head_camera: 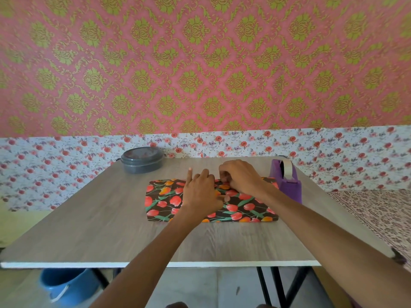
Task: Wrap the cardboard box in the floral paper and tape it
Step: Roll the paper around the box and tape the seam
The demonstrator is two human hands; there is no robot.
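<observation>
Floral paper [244, 210]: flat rectangular parcel on woodgrain table [111, 218].

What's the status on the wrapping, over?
Left hand rests on paper-covered box. Right hand pinches its far edge. Tape dispenser alongside, nothing blocking.

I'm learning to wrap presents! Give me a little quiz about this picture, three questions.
1. True or false: the purple tape dispenser stands left of the floral paper.
2. What sits at the table's far left corner? A. grey lidded container B. scissors C. cup
3. Fill in: the bucket under the table is ____.
Key: 1 false; 2 A; 3 blue.
</observation>
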